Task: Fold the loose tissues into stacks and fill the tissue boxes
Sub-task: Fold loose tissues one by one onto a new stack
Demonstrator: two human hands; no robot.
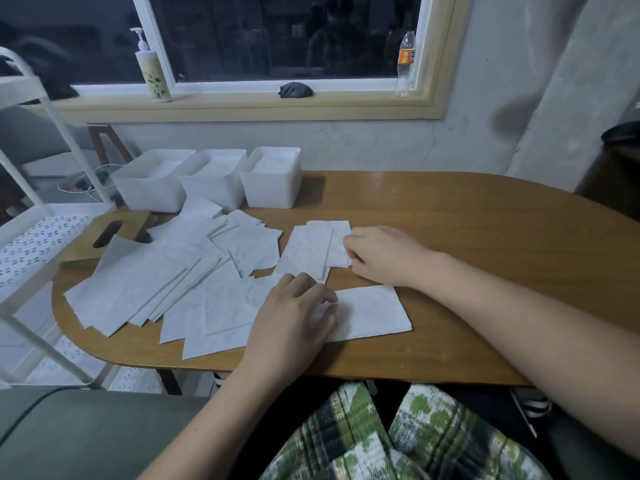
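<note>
Left hand [294, 317], fingers curled, pinches a folded tissue [372, 311]. Right hand [384, 254] pinches the tissue stack [311, 252], nearer the 3 tissue boxes [207, 183].

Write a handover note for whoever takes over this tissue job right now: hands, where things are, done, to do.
Left hand lies on the near tissue; grip unclear.
Right hand pinches the folded stack at its right edge.
Done: three white tissue boxes at the back hold some tissues.
To do: loose tissues spread on the table need folding and boxing; wooden lid is off.
</note>
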